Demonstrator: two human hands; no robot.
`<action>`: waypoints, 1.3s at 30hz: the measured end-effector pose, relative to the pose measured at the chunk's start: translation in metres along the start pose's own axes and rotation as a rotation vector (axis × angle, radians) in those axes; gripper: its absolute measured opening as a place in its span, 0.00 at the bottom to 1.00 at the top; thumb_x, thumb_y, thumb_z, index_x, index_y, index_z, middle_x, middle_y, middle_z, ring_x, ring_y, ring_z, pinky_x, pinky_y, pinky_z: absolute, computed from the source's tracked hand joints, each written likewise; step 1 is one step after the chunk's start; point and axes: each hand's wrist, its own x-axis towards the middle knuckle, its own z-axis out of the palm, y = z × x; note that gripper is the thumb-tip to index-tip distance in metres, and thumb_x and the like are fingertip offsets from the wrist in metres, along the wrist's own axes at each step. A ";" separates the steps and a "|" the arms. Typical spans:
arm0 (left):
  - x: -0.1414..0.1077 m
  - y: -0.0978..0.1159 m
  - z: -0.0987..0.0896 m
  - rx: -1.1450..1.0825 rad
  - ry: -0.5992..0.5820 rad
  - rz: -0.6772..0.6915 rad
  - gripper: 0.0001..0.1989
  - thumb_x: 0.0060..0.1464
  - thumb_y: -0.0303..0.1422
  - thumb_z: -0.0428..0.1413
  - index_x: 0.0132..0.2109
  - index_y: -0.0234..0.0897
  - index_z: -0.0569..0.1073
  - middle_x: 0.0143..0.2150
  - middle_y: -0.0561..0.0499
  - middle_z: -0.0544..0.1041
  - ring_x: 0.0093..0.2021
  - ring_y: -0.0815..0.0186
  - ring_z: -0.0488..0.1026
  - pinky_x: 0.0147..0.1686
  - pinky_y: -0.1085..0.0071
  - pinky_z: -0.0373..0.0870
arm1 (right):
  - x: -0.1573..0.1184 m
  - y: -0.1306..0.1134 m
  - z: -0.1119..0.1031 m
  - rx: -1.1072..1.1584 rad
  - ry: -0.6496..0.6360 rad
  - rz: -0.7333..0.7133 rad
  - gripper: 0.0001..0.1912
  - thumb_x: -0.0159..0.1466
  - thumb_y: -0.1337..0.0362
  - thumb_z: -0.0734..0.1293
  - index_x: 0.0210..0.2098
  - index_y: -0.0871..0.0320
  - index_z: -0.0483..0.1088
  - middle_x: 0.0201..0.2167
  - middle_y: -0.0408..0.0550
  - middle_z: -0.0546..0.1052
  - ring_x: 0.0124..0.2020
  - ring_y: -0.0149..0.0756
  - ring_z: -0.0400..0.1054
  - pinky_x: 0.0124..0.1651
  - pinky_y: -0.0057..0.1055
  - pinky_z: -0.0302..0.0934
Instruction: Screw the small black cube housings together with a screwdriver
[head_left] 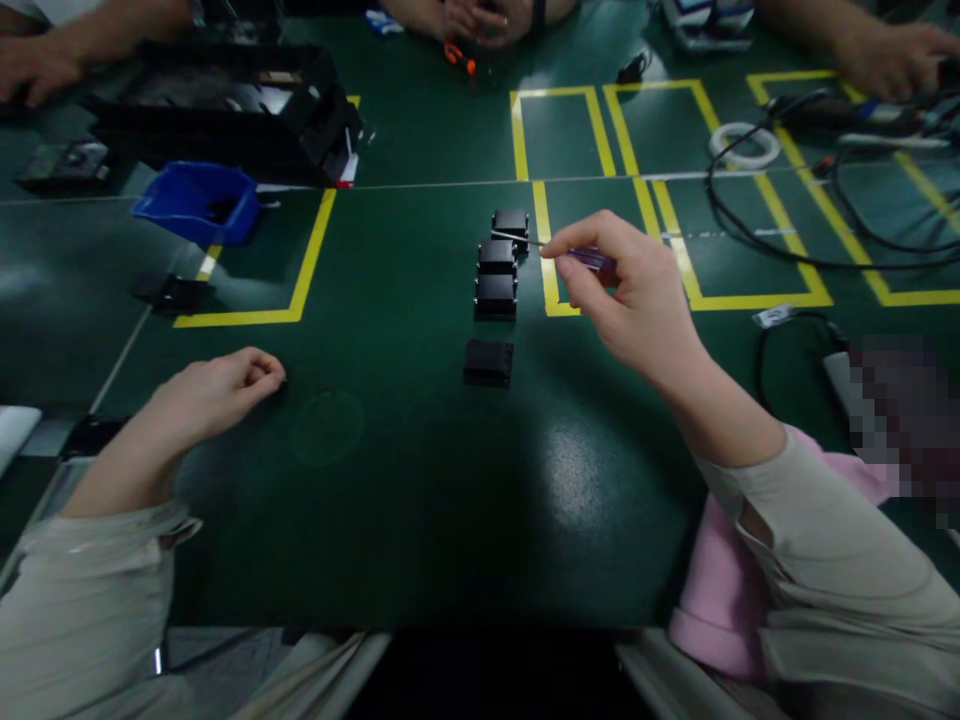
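My right hand (626,290) grips a screwdriver (596,260) by its purplish handle. Its thin shaft points left and passes over or against the farthest of several small black boxes (510,222); I cannot tell whether it touches. Two more black boxes (496,292) stand close together just nearer to me, with small shiny points along their sides. A separate black block (488,362) lies closest to me in that row. My left hand (225,392) rests on the green table at the left, fingers curled in a pinch, and whatever they may hold is hidden.
A blue bin (199,203) and a long black tray (217,110) stand at the left. Yellow tape marks rectangles on the table. Black cables (825,262) and a white tape ring (744,146) lie at the right. Other people's hands (480,20) show along the far edge.
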 end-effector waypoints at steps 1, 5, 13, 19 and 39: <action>0.000 0.002 0.000 0.015 -0.048 -0.024 0.16 0.60 0.41 0.54 0.48 0.37 0.75 0.37 0.50 0.80 0.36 0.59 0.76 0.33 0.71 0.64 | 0.000 -0.001 -0.001 0.000 0.010 0.004 0.09 0.71 0.59 0.63 0.43 0.54 0.73 0.41 0.48 0.78 0.40 0.35 0.74 0.46 0.36 0.69; -0.005 0.017 -0.003 0.075 -0.022 -0.074 0.18 0.63 0.42 0.51 0.56 0.39 0.71 0.41 0.51 0.79 0.40 0.58 0.76 0.33 0.71 0.61 | -0.009 -0.006 -0.002 0.061 -0.029 0.128 0.11 0.73 0.62 0.60 0.45 0.56 0.72 0.29 0.40 0.75 0.24 0.25 0.69 0.34 0.28 0.66; -0.018 0.121 0.007 -0.222 0.287 0.607 0.23 0.65 0.48 0.54 0.59 0.39 0.71 0.54 0.44 0.73 0.50 0.58 0.73 0.41 0.67 0.71 | -0.046 0.001 0.014 0.067 -0.032 0.169 0.11 0.72 0.65 0.61 0.46 0.56 0.75 0.27 0.39 0.72 0.24 0.23 0.68 0.31 0.26 0.62; -0.002 0.183 0.028 -0.278 0.165 0.857 0.31 0.61 0.50 0.59 0.64 0.40 0.66 0.62 0.42 0.69 0.63 0.52 0.66 0.61 0.54 0.66 | -0.057 0.014 0.019 0.049 -0.083 0.163 0.13 0.68 0.68 0.65 0.51 0.58 0.74 0.34 0.45 0.71 0.35 0.30 0.68 0.37 0.31 0.66; -0.031 0.213 0.024 -0.165 0.361 0.928 0.19 0.61 0.42 0.60 0.54 0.37 0.72 0.51 0.44 0.77 0.50 0.53 0.73 0.49 0.58 0.68 | -0.064 0.004 0.026 -0.239 -0.375 -0.050 0.25 0.66 0.59 0.69 0.60 0.57 0.65 0.51 0.56 0.73 0.51 0.46 0.72 0.48 0.41 0.72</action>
